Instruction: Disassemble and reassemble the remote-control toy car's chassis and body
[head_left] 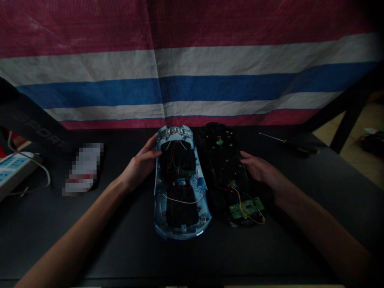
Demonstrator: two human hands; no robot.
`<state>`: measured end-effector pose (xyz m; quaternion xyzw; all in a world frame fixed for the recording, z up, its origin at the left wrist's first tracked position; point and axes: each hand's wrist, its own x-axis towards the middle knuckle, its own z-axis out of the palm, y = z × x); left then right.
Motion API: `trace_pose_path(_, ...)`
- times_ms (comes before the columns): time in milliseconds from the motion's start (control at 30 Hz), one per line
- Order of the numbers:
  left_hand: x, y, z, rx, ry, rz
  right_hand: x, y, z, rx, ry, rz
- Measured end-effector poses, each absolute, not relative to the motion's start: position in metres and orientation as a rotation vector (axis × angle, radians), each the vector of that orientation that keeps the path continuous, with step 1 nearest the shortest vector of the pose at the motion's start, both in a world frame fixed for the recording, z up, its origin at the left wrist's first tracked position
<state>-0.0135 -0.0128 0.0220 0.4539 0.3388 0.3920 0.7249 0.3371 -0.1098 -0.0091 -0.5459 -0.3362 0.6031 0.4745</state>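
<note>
Cut-off forearms (87, 228) flank a blue car shell (180, 185) and shadow-blurred black chassis (223, 164).

A power strip (14, 170) lies left, a striped sheet (228, 88) hangs behind.

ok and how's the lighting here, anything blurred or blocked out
Head view: dim overall, the black chassis nearly merging with the dark table; small highlights on the blue shell; coarse pixel blocks over the pale item at left; darkened upper-right corner.
</note>
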Motion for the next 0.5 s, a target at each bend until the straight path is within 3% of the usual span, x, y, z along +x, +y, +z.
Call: trace_pose_path(500,-0.0152,-0.0121,0.0184,1.031,0.714,0.857,0.3308,-0.1104,-0.0048,-1.407,-0.681,1.498)
